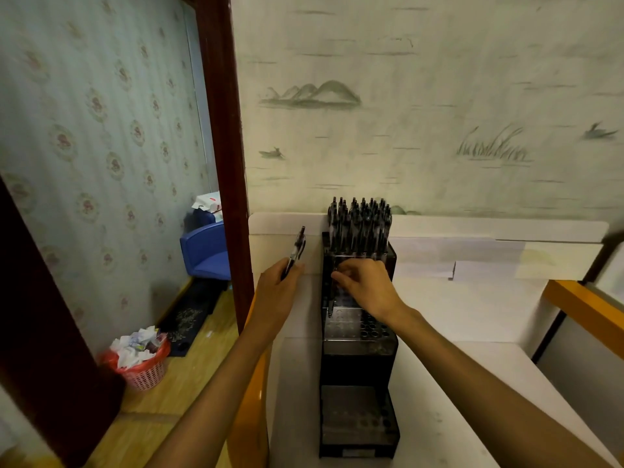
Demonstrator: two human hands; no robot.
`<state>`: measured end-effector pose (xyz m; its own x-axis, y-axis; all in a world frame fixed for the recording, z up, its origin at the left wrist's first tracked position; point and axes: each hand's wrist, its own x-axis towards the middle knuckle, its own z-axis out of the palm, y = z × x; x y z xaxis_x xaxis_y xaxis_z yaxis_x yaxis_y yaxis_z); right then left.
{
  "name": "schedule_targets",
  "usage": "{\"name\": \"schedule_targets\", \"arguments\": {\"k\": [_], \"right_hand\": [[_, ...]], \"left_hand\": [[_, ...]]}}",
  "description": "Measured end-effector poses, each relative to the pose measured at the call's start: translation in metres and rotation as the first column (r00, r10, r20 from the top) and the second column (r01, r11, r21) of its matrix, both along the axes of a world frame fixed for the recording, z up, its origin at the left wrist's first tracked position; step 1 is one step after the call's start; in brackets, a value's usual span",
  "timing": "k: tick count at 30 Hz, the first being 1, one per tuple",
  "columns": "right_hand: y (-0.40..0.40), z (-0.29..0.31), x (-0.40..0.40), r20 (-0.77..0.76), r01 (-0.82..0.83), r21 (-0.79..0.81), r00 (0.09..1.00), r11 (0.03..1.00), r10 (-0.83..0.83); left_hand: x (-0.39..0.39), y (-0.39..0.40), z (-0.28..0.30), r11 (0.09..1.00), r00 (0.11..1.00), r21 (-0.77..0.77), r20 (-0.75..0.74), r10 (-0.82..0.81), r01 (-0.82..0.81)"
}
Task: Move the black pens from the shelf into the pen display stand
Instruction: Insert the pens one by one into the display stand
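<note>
Off beyond the left hand, past a dark wooden door frame (223, 130), sit a blue chair (206, 251) and, nearer, a pink wastebasket (146, 374) stuffed with crumpled paper. Ink-landscape wallpaper (422, 106) rises behind both hands.

I take this for a home room: patterned wallpaper (101, 130), ink-landscape wallpaper (405, 113), a blue armchair (206, 251), an overfull pink wastebasket (143, 366).

left hand (278, 282) gripping black pen (297, 248), right hand (366, 285) at pen display stand (358, 359)
</note>
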<state>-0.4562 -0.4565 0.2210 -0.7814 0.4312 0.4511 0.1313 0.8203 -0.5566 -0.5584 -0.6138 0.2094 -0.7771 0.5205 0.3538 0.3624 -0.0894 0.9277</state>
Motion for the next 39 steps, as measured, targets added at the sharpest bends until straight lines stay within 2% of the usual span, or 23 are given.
{"name": "schedule_targets", "arguments": {"k": [5,11,12,14,16,17,20,23,27,29,32,34,37,39], "right_hand": [[0.000,-0.012,-0.004,0.194,0.026,0.052,0.980,0.998,-0.036],[0.002,-0.018,-0.001,0.223,0.061,0.029,0.973,0.998,-0.066],[0.002,-0.015,0.001,0.195,0.059,0.003,0.979,0.998,-0.058],[0.003,-0.006,0.003,0.064,0.016,-0.220,0.998,0.975,-0.002],[0.001,0.008,0.005,-0.098,-0.105,-0.485,0.993,0.868,0.065],[0.001,0.014,0.006,-0.164,-0.175,-0.558,0.981,0.811,0.099],[-0.001,0.027,0.009,-0.267,-0.323,-0.633,0.944,0.703,0.193],[0.000,0.030,0.011,-0.287,-0.359,-0.637,0.932,0.683,0.222],[0.000,0.028,0.012,-0.308,-0.381,-0.637,0.923,0.670,0.231],[0.000,0.031,0.013,-0.330,-0.390,-0.639,0.918,0.663,0.222],[0.004,0.037,0.014,-0.370,-0.382,-0.657,0.915,0.650,0.163],[0.008,0.039,0.016,-0.376,-0.357,-0.647,0.918,0.674,0.126],[0.015,0.034,0.017,-0.338,-0.260,-0.581,0.939,0.772,0.062],[0.018,0.027,0.016,-0.289,-0.153,-0.477,0.957,0.865,0.010]], "left_hand": [[0.002,0.006,-0.001,1.000,1.000,-0.013,0.004,-0.023,0.023],[0.007,0.009,0.000,0.996,0.997,-0.041,0.018,-0.076,0.076],[0.007,0.010,0.000,0.996,0.996,-0.044,0.029,-0.079,0.080],[0.009,0.011,-0.001,0.994,0.993,-0.041,0.061,-0.097,0.100],[0.012,0.013,-0.001,0.990,0.989,-0.060,0.088,-0.119,0.124],[0.014,0.014,0.001,0.987,0.985,-0.070,0.106,-0.136,0.144],[0.020,0.018,0.004,0.962,0.941,-0.057,0.227,-0.250,0.269],[0.022,0.022,0.005,0.940,0.908,-0.093,0.304,-0.288,0.329],[0.025,0.027,0.005,0.941,0.911,-0.077,0.286,-0.297,0.331],[0.025,0.027,0.005,0.941,0.930,-0.092,0.207,-0.302,0.326],[0.017,0.024,0.005,0.934,0.949,-0.174,0.023,-0.313,0.312],[0.008,0.019,0.005,0.939,0.946,-0.223,-0.131,-0.295,0.262],[-0.009,0.008,0.002,0.956,0.910,-0.280,-0.367,-0.193,0.089],[-0.017,0.001,0.003,0.948,0.876,-0.318,-0.460,-0.144,-0.011]]}}
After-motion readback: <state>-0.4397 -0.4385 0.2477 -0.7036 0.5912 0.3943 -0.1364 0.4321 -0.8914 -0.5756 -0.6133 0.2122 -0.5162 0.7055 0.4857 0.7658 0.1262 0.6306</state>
